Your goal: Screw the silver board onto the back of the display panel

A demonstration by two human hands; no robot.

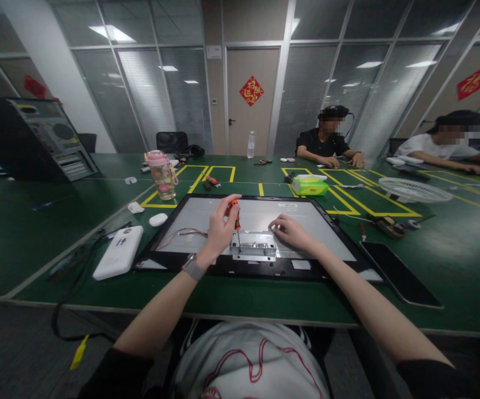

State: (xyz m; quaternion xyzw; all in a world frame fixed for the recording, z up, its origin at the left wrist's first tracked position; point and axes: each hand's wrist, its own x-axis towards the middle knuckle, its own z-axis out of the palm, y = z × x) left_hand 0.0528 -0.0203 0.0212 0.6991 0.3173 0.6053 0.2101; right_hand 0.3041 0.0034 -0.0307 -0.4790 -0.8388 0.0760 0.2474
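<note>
A flat display panel (327, 235) with a black frame lies on the green table in front of me. Near its front middle sits a metal bracket (253, 257). My left hand (222, 224) is closed on an orange and black screwdriver (237, 216), which stands upright with its tip down at the left part of the bracket. My right hand (292, 231) rests on the panel at the bracket's upper right corner, its fingers curled; whether they hold something small is hidden. Thin wires (190, 230) lie on the panel's left side.
Left of the panel are a white power bank (119, 253), a pink-lidded bottle (163, 176) and a computer case (36, 141). A black phone (400, 272) lies to the right. Behind are a green tissue pack (310, 185) and a white fan grille (414, 190). Two people sit across the table.
</note>
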